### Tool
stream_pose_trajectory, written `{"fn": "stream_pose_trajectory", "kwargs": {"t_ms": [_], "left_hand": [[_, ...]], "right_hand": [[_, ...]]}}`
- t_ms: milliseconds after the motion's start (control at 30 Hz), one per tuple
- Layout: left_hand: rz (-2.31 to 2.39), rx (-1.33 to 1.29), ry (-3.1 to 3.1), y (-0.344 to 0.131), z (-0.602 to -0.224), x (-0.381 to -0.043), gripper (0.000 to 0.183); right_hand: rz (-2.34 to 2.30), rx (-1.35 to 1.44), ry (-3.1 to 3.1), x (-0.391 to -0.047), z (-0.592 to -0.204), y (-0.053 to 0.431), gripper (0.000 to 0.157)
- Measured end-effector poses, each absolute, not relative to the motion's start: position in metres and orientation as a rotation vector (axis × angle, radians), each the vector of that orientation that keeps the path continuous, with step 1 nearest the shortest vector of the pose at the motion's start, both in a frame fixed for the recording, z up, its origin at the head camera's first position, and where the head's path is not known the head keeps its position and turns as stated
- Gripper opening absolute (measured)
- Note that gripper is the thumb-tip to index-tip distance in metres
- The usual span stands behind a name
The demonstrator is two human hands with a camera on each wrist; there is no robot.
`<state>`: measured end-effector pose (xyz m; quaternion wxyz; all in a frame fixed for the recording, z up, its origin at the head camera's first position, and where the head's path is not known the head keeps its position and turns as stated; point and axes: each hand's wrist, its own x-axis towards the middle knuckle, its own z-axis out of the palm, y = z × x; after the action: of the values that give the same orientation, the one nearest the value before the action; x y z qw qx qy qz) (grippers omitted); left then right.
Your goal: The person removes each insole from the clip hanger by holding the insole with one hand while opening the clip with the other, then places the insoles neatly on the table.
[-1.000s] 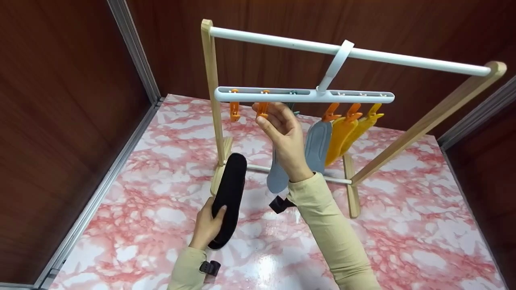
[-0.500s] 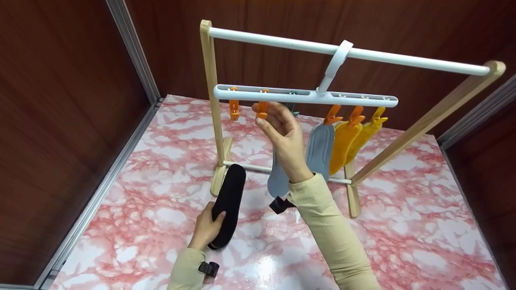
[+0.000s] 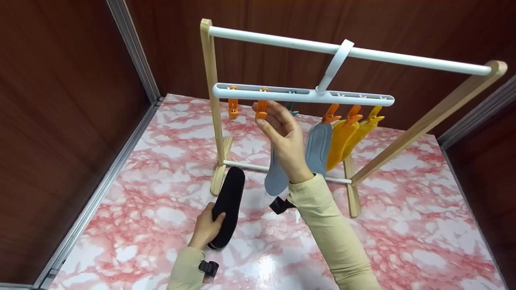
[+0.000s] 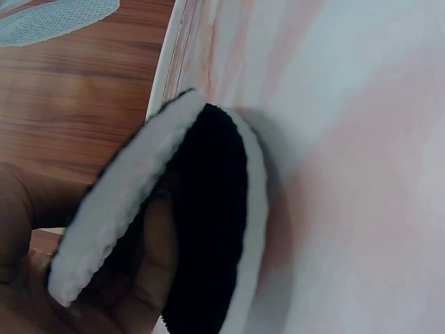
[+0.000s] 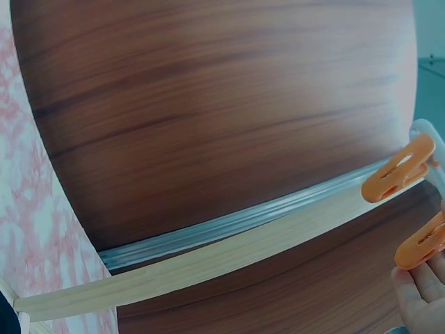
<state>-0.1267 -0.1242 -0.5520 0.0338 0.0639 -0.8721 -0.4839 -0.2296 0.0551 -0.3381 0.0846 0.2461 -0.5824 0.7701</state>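
The left hand [image 3: 206, 227] grips a black insole [image 3: 229, 205] near its near end, thumb across the upper face. The insole is over the pink-and-white counter [image 3: 161, 193], in front of the left foot [image 3: 219, 181] of the rack. Its long axis runs away from the person and slants rightward, the far end pointing toward the rack's low bar [image 3: 246, 165]. The left wrist view shows two dark layers with pale edges, close together at the far tip and spread apart toward the hand, a finger between them.

The right hand [image 3: 288, 141] pinches an orange clip [image 3: 261, 109] between thumb and fingers. That clip hangs upright from the white hanger [image 3: 266, 95], between another orange clip [image 3: 233, 108] to its left and a green clip [image 3: 292, 106] to its right. The hanger hooks over the top rail [image 3: 278, 39]. Behind the right hand hangs a grey insole [image 3: 275, 181], its top hidden. Farther right, a second grey insole [image 3: 318, 145] and two yellow insoles [image 3: 342, 141] hang lengthwise downward.
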Motion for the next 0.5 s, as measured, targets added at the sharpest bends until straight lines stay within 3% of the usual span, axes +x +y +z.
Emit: {"fn": "stream_pose_trajectory", "kwargs": {"t_ms": [500], "left_hand": [[-1.12,0.204,-2.721,-0.1148,-0.5465,-0.1252,0.035]], "right_hand": [[2.24,0.707,-1.805,-0.2247,-0.3359,0.058,0.051]]}}
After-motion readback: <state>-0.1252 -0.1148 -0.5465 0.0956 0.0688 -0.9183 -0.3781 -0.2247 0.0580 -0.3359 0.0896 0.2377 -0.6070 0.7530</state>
